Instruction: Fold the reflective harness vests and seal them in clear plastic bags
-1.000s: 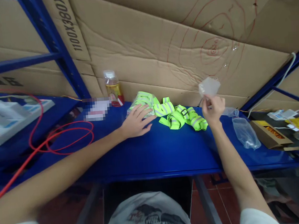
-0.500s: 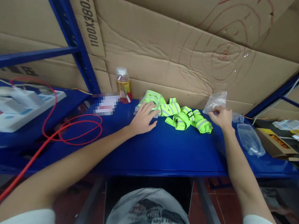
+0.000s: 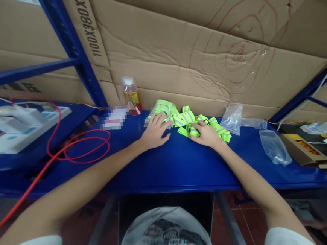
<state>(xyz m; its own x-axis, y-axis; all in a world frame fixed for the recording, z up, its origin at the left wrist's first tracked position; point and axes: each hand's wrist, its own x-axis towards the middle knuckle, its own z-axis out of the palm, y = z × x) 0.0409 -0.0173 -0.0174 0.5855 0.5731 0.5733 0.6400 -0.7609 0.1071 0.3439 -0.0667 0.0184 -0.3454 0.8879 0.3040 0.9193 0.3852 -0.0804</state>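
Note:
My left hand (image 3: 154, 134) lies with fingers spread over a clear plastic bag holding neon-green reflective straps (image 3: 162, 106), at the back of the blue table. Just right of it, a loose run of green strap with silver stripes (image 3: 185, 118) spreads across the tabletop. My right hand (image 3: 206, 135) has its fingers curled over a bunched reflective strap (image 3: 223, 134), hiding part of it. Right of that hand, a small clear bag (image 3: 232, 120) with bits inside it rests against the cardboard.
A capped bottle (image 3: 132, 96) stands at the back left. Red cable loops (image 3: 108, 142) lie beside a white power strip (image 3: 30, 129). To the right are an empty clear pouch (image 3: 275, 147) and an open cardboard box (image 3: 305, 151). Cardboard (image 3: 158, 51) walls the back.
My right hand has let go of the small clear bag and moved left onto the bunched strap. My left hand stays on the bagged straps. The camera view has shifted slightly.

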